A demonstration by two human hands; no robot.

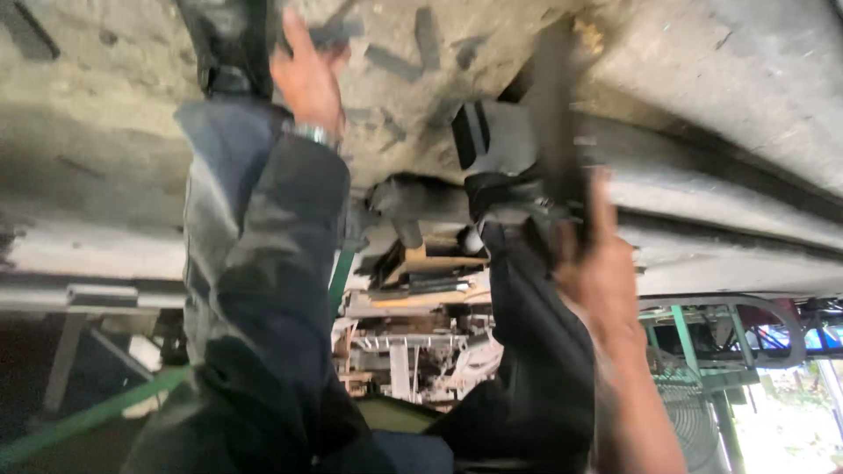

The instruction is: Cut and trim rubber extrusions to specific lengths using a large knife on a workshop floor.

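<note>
Hands (309,75) under grimy vehicle underside (720,79)

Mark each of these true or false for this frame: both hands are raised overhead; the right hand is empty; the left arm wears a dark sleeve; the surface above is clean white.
1. Both hands are raised overhead. True: left hand and right hand reach up to the underside.
2. The right hand is empty. False: it grips a dark bar-like tool, blurred.
3. The left arm wears a dark sleeve. True.
4. The surface above is clean white. False: it is grimy grey.
</note>
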